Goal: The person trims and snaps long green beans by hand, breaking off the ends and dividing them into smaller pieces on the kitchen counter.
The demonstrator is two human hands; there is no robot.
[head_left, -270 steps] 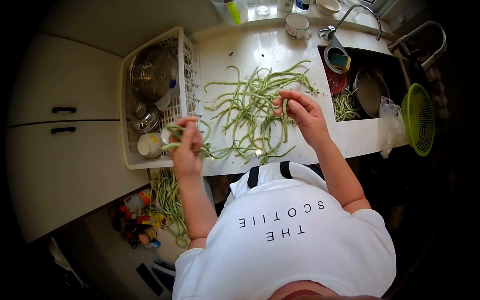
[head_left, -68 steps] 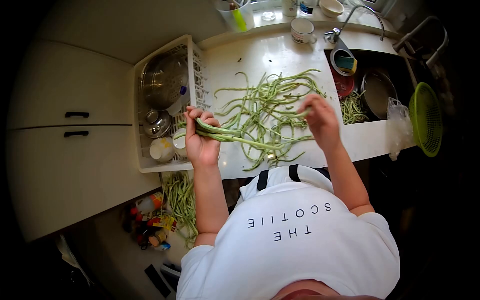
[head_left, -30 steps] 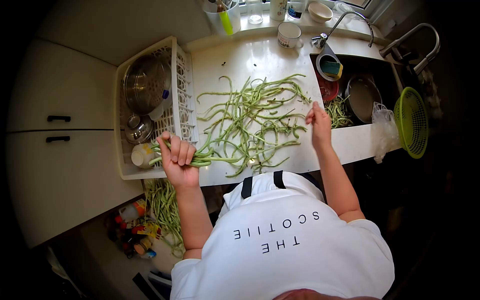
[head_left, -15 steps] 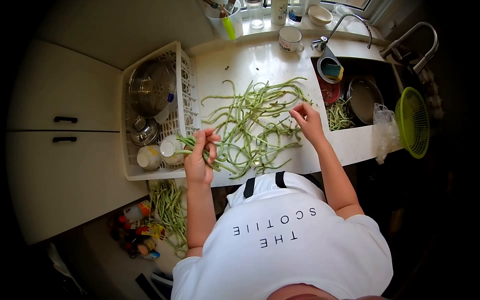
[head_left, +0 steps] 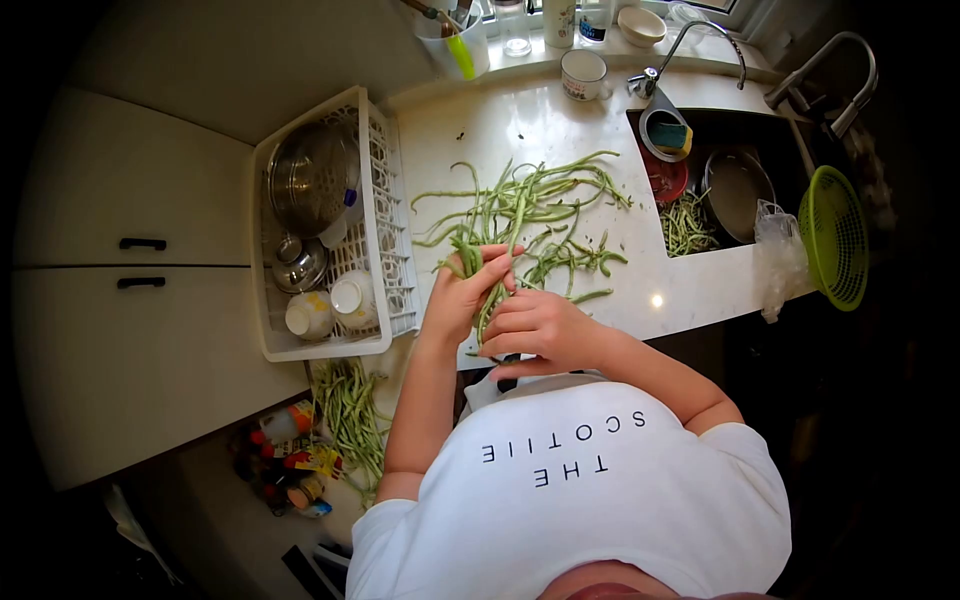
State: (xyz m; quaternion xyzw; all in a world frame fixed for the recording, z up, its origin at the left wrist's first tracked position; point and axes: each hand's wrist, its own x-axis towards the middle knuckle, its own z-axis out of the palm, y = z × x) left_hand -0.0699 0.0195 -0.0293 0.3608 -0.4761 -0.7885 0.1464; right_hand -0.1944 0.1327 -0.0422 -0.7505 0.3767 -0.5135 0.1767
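Observation:
Long green beans [head_left: 530, 200] lie tangled across the white counter [head_left: 540, 110]. My left hand [head_left: 460, 295] is closed round a bunch of green beans at the counter's front edge. Right beside it, my right hand [head_left: 545, 328] has its fingers bent over the lower part of the beans, near the left fingers. The bean ends between the two hands are partly covered by the fingers. More green beans [head_left: 350, 415] lie in a heap at the lower left, below the dish rack.
A white dish rack [head_left: 378, 220] with pots and bowls stands left. The sink [head_left: 735, 125] at right holds cut beans, a pan [head_left: 738, 195] and a red bowl. A plastic bag [head_left: 780, 250] and green basket [head_left: 833, 240] are beside it. A mug [head_left: 583, 75] stands behind.
My right hand has moved left and down from the bean pile to meet my left hand. My left hand has shifted right with its bunch, away from the rack.

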